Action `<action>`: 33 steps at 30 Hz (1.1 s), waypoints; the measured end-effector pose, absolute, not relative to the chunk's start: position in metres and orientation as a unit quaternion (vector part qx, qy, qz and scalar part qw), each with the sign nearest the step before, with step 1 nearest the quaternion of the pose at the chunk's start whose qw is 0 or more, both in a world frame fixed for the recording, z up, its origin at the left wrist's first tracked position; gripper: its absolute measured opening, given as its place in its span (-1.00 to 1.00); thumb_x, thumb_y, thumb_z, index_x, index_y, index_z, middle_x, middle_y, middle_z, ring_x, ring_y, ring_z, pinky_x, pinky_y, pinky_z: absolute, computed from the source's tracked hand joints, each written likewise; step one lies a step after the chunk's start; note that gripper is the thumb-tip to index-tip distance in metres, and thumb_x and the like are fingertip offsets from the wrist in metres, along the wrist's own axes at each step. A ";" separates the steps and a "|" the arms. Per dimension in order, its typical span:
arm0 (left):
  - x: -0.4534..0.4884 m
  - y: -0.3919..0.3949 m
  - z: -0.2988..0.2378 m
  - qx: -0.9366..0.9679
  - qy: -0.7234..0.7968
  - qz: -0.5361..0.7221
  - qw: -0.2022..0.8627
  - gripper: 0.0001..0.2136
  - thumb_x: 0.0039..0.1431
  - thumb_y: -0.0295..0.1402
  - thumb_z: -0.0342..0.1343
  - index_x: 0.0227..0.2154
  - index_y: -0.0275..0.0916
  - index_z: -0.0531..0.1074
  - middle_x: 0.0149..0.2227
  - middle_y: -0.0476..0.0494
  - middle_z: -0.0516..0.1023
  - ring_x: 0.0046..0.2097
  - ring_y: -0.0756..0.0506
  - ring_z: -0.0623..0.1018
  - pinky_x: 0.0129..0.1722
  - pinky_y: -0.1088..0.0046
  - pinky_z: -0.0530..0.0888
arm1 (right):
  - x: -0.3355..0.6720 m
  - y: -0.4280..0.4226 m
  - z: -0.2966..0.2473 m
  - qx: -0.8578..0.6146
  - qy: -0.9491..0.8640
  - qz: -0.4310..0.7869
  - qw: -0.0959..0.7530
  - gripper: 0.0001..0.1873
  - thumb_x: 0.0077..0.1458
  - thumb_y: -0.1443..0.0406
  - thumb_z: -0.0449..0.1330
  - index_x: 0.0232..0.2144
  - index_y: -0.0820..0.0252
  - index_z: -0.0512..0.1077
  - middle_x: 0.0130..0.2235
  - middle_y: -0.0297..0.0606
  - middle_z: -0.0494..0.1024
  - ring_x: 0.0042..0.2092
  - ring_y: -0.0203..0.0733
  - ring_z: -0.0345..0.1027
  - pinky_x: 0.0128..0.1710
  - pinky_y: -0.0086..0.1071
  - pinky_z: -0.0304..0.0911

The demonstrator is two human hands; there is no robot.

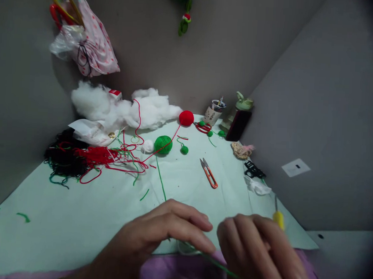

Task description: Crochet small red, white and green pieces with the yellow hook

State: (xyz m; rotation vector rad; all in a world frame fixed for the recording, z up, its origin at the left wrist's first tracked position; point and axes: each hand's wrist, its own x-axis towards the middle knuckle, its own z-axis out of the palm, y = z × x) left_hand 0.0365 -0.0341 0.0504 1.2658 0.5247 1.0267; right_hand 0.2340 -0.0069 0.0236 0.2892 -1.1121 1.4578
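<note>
My left hand (169, 234) is low in the middle of the view, its fingers bent forward over green yarn (219, 264). That strand runs from under its index finger to my right hand (258, 251), whose fingers are curled around it. Where each hand pinches the yarn is hidden. A second length of the green strand stretches from the green yarn ball (163, 145) down behind my left hand. Just beyond my right hand shows a yellow-handled tool (278, 220) with a thin metal shaft; I cannot tell whether it is held or lying there.
Orange thread snips (209, 174) lie open-bladed mid-table. Behind are a red yarn ball (186, 118), red-handled scissors (203, 128), white stuffing (150, 110) and a pen cup (213, 111). Tangled black and red yarn (94, 156) is at left. A black claw clip (254, 170) sits near the right edge.
</note>
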 end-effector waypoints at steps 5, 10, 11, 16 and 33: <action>-0.006 -0.010 0.048 0.455 0.284 0.463 0.706 -0.90 0.26 -0.25 0.33 -0.37 -0.06 0.70 -0.27 0.01 0.66 -0.52 0.06 0.53 -0.60 0.64 0.34 | 0.251 0.017 0.027 0.390 -0.352 0.687 0.503 -0.55 0.21 0.35 0.23 -0.70 0.03 0.28 -0.72 -0.48 0.41 -0.63 -0.31 0.31 -0.61 -0.44 0.31; -0.044 0.029 0.035 0.560 0.599 0.502 0.275 -0.85 0.22 -0.19 0.33 -0.28 -0.15 0.66 -0.24 0.01 0.63 -0.27 -0.09 0.51 -0.18 0.39 0.42 | 0.268 0.000 0.023 0.192 -0.300 0.717 0.599 -0.55 0.36 0.25 0.12 -0.61 0.12 0.37 -0.65 -0.42 0.33 -0.61 -0.38 0.21 -0.60 -0.49 0.17; -0.046 0.032 0.035 0.600 0.610 0.474 0.208 -0.83 0.20 -0.17 0.34 -0.25 -0.12 0.67 -0.20 -0.01 0.64 -0.12 -0.20 0.53 0.05 0.25 0.38 | 0.267 -0.004 0.023 0.100 -0.312 0.709 0.625 -0.64 0.30 0.31 0.23 -0.57 0.10 0.39 -0.62 -0.43 0.31 -0.60 -0.39 0.14 -0.63 -0.52 0.11; -0.016 0.016 0.039 0.620 0.533 0.547 0.181 -0.83 0.30 -0.15 0.24 -0.09 0.07 0.64 0.03 0.08 0.60 0.27 -0.30 0.40 0.44 0.15 0.00 | 0.245 -0.013 0.023 -0.170 -0.409 0.650 0.617 -0.81 0.25 0.19 0.34 -0.42 0.02 0.51 -0.55 -0.38 0.29 -0.56 -0.28 -0.01 -0.66 -0.45 0.00; 0.021 -0.010 0.058 0.482 0.306 0.622 0.536 -0.28 0.39 0.24 -0.25 -0.62 0.06 0.65 0.01 0.04 0.74 0.21 -0.32 0.52 0.29 -0.04 0.38 | 0.223 -0.003 0.010 -0.263 -0.424 0.571 0.652 -0.83 0.28 0.18 0.33 -0.34 0.07 0.63 -0.37 -0.29 0.53 -0.37 -0.28 0.35 -0.39 -0.45 0.30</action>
